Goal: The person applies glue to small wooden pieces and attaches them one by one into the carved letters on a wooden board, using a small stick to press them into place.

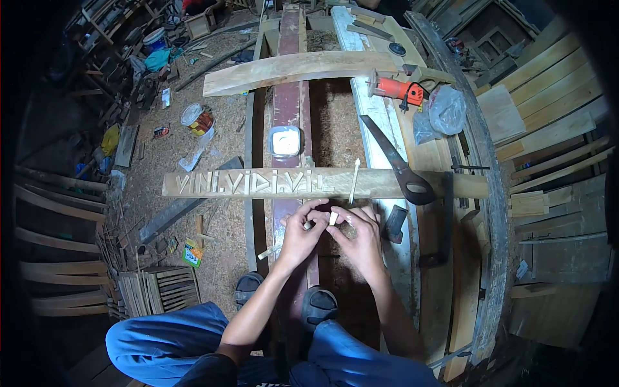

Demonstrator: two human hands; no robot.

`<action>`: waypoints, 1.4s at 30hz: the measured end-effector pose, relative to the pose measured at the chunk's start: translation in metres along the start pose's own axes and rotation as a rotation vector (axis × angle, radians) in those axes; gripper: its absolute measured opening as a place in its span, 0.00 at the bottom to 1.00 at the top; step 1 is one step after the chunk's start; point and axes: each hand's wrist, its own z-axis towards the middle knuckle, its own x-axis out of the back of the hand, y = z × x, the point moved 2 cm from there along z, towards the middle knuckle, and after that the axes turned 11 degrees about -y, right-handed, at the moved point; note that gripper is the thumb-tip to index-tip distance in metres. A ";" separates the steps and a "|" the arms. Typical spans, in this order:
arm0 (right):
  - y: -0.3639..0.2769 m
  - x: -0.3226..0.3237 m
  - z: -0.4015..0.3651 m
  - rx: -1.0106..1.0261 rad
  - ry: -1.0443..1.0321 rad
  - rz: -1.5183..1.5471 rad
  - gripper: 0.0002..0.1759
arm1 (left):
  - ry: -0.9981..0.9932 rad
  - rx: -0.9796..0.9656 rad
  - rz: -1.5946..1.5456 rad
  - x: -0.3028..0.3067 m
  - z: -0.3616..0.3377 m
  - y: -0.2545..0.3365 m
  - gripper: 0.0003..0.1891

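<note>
Just in front of the lettered plank (216, 184), my two hands are close together. My right hand (361, 235) pinches a small pale wood piece (333, 218) between thumb and fingers. My left hand (302, 232) has its fingers curled closed beside it; a pale bit shows there, too small to name. Raised wooden letters reading roughly "VINI.VIDI.VI" run along the plank, with the last ones near my hands. A thin pale stick (354, 180) lies across the plank. Beyond it is a square tub of white paste (285, 140).
A handsaw (401, 164) lies over the plank's right part. Farther back are a curved board (296, 68), a red power tool (393, 88) and a clear plastic bag (446, 111). On the sawdust-covered floor at left stands a paint bucket (196, 119).
</note>
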 end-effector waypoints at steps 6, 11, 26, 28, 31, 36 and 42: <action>0.011 -0.003 0.011 0.019 0.015 -0.067 0.20 | -0.029 0.011 0.067 0.007 0.008 -0.013 0.18; 0.019 -0.015 0.014 0.005 -0.019 0.082 0.25 | -0.079 0.067 0.067 0.015 0.011 -0.018 0.18; 0.029 -0.035 0.006 -0.015 -0.079 -0.104 0.18 | 0.146 0.108 -0.146 -0.002 0.000 -0.074 0.11; 0.032 -0.034 0.010 -0.022 -0.083 -0.127 0.17 | 0.135 0.145 -0.008 0.002 0.002 -0.082 0.11; 0.045 -0.037 0.021 0.014 -0.006 -0.292 0.17 | 0.253 0.127 0.289 0.008 0.005 -0.080 0.10; 0.071 -0.045 0.046 -0.024 0.014 -0.440 0.16 | 0.199 0.054 0.588 0.015 0.017 -0.068 0.10; 0.081 -0.059 0.061 0.002 -0.045 -0.456 0.16 | 0.096 0.117 0.606 0.011 0.024 -0.066 0.09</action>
